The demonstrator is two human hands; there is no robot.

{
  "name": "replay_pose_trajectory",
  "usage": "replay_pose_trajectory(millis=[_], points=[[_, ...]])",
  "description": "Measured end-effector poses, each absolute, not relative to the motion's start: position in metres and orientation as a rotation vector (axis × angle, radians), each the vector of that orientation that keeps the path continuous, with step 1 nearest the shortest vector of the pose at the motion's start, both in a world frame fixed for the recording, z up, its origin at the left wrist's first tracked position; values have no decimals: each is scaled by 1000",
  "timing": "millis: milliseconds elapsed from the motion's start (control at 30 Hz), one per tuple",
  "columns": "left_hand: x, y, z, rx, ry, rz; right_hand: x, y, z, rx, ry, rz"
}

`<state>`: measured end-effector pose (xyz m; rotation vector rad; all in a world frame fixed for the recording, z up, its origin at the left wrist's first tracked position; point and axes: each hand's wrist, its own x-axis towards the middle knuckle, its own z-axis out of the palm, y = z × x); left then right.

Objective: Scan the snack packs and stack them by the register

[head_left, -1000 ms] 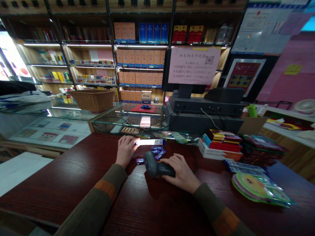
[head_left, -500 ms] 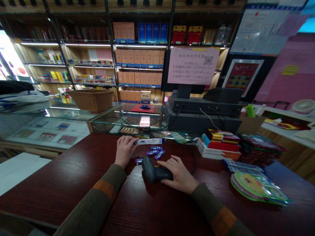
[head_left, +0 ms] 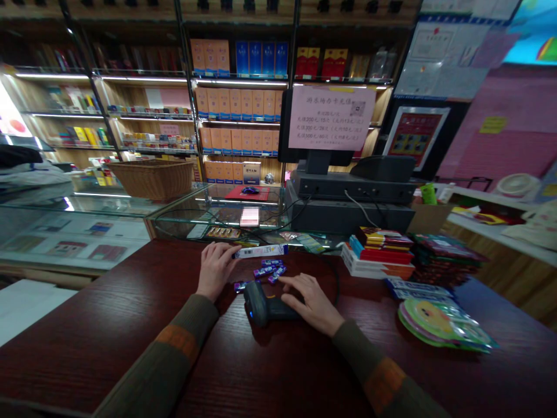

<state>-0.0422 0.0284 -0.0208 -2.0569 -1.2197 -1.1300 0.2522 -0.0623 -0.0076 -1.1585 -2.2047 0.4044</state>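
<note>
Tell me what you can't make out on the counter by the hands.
- Head view: the scanner handle is hidden under the right hand.
- The white packet's near end is covered by the left hand; its print is too small.
- The purple candies are too small to read.
- The pink sign text is blurred.

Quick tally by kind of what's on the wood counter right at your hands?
Barcode scanner: 1, under the right hand
Long white box: 1, at the left hand
Small purple candy packets: about 5, partly overlapping
Total: about 7
</note>
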Motion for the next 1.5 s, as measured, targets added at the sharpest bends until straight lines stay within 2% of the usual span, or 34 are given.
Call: replay_pose_trajectory(millis=[200,300,600,833,1100,1500], points=[[-41,29,-20,-2085,-1213,-1133,260,-27,-14,-1316,-1643,490],[-40,29,-21,-2100,-1201,-1123,265,-8,-15,-1337,-1529,531],[-37,26,-21,-2145,-1155,-1121,260,25,-17,-1257,-1487,652],[-35,26,-21,-2217,-1161,-1153,260,25,-12,-1312,-1474,584],[-35,31,-31,-2348,-1321,-1361,256,21,-7,-1242,-1329,866],[-35,30,-21,-2524,-1285,-1474,255,10,11,-1278,-1222,948]])
